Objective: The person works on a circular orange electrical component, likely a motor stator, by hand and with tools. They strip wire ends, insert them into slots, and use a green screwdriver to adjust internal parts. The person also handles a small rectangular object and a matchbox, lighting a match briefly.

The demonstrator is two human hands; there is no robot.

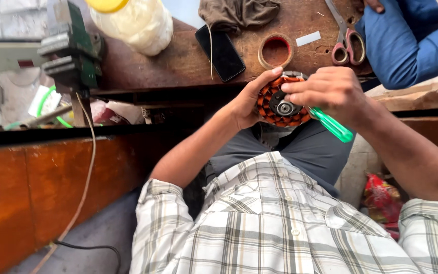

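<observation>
Gripping a copper-wound motor coil (280,104) in my left hand (247,104), my right hand (330,91) clutches a green-handled screwdriver (333,125); a red packet (381,198) lies beside the scarred wooden bench (183,61).

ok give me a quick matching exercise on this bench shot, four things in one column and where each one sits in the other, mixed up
Things
1. copper-wound stator
2. green-handled screwdriver
3. black phone
4. red-handled scissors

Places
A. lying flat on the wooden bench, left of the tape roll
B. lying on the bench next to a blue sleeve
C. cupped in the left hand above the lap
D. gripped in the right hand, handle sticking out below it

Pairs: 1-C, 2-D, 3-A, 4-B
</observation>
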